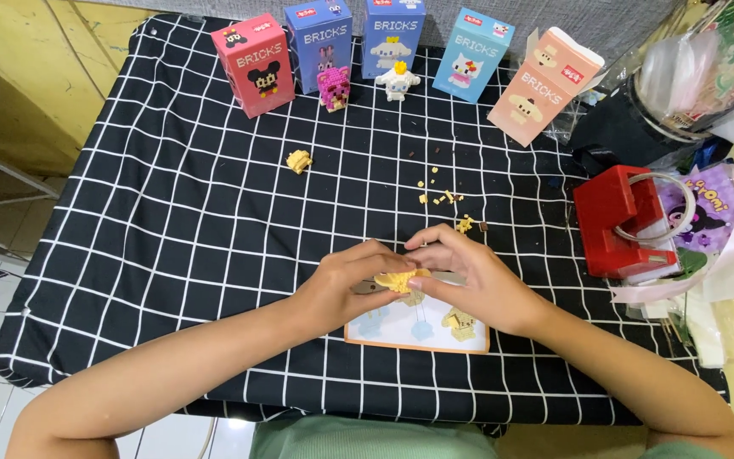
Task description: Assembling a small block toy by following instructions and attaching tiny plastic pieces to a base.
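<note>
Black white-checked cloth (172, 212), yellow brick piece (403, 280).

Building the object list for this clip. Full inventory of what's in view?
Tall cardboard boxes with cartoon figures: 5; red, two blue, light blue, peach; row along table's far edge, the peach one tilted.
Small brick figures: 2; pink and white; in front of the blue boxes.
Yellow brick clump: 1; mid-table.
Loose small bricks: scattered, yellow and brown; beyond the hands.
Red plastic block-shaped thing: 1; right edge.
Instruction card: 1; pale blue; under the hands.
Black cloth with white grid: 1; covers table.
Yellow brick piece: 1; held between both hands.
Left hand, right hand: both on the piece.
</note>
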